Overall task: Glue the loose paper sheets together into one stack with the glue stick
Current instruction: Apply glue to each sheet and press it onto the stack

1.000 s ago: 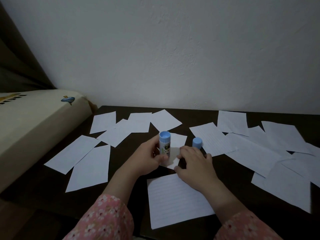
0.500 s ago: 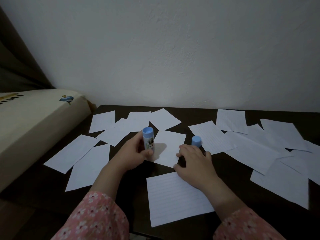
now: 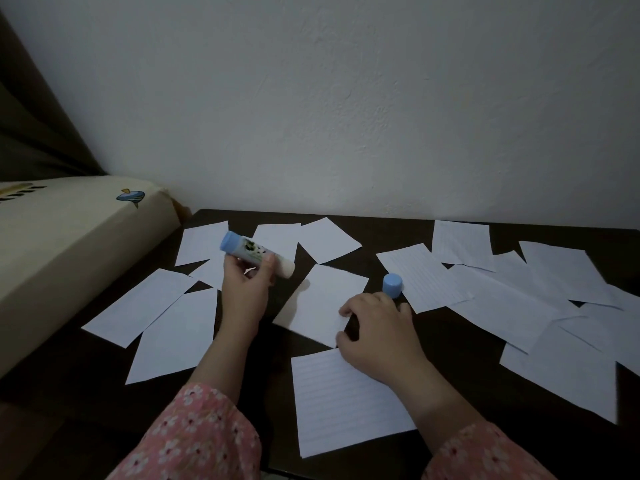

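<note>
Uncapped white-and-blue plastic glue stick tilted, gripped mid-barrel in left hand fingers. Right hand fingers, seemingly flat, pressing thin white paper sheet corner. Light, floppy, crease-prone; best pinned at edges.

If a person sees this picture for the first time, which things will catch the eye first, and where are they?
First, the many white paper sheets scattered over the dark table by the wall. Next, the left hand holds the glue stick tilted above the left sheets, its white uncapped end pointing right. Its blue cap stands on the table just beyond the right hand, which rests on a sheet in the middle.
</note>
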